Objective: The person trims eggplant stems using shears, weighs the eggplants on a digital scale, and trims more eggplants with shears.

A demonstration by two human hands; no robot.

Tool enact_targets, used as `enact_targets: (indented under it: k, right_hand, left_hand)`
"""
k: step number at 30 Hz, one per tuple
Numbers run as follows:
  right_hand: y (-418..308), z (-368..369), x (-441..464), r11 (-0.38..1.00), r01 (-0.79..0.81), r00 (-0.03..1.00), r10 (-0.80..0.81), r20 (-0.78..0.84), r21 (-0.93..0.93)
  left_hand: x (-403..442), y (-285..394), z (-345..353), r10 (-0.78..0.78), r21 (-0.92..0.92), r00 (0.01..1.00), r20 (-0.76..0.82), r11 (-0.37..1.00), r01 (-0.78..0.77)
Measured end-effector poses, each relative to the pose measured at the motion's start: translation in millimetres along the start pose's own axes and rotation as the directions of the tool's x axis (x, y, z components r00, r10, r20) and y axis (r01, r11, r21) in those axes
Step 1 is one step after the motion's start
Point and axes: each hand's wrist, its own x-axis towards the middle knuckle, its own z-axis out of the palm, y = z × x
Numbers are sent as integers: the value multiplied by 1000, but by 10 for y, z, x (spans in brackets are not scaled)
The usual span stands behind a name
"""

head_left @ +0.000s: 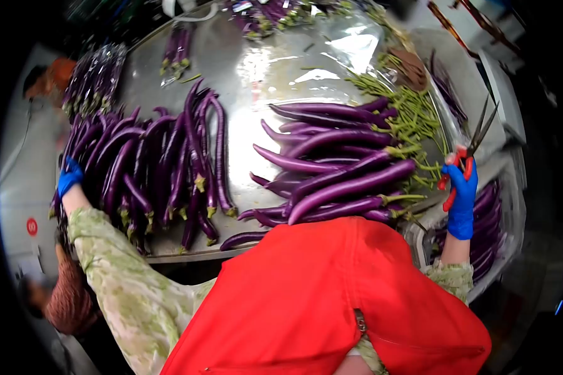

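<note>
My right hand (461,203), in a blue glove, grips red-handled scissors (480,134) at the right, over the table's edge. Their long dark blades point up and are slightly apart. My left hand (71,177), also blue-gloved, reaches to the far left end of a large pile of purple eggplants (116,165) and touches it. Its fingers are partly hidden there, so I cannot tell whether they hold one. Between my hands, more long eggplants (350,140) lie in a heap with their stems towards the right. Cut green stems (419,115) are scattered beside that heap.
Bagged eggplants (97,75) lie at the back left of the metal table (247,125), and more bags (269,15) at the back. A plastic-lined crate (510,222) holds eggplants below my right hand. Another person (72,294) is at the lower left.
</note>
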Motion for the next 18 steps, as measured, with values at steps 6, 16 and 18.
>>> enact_targets:
  k: [6, 16, 18]
  right_hand:
    - [73, -257, -137, 987, -29, 993, 46, -107, 160]
    - [290, -432, -211, 983, -61, 975, 96, -199, 176]
    - [327, -409, -207, 977, -72, 970, 116, -214, 200]
  left_hand:
    - [56, 409, 72, -213, -138, 971, 112, 964, 228]
    - [-14, 1155, 95, -269, -505, 963, 27, 828, 245]
    - [-87, 1565, 141, -193, -799, 981, 26, 586, 136]
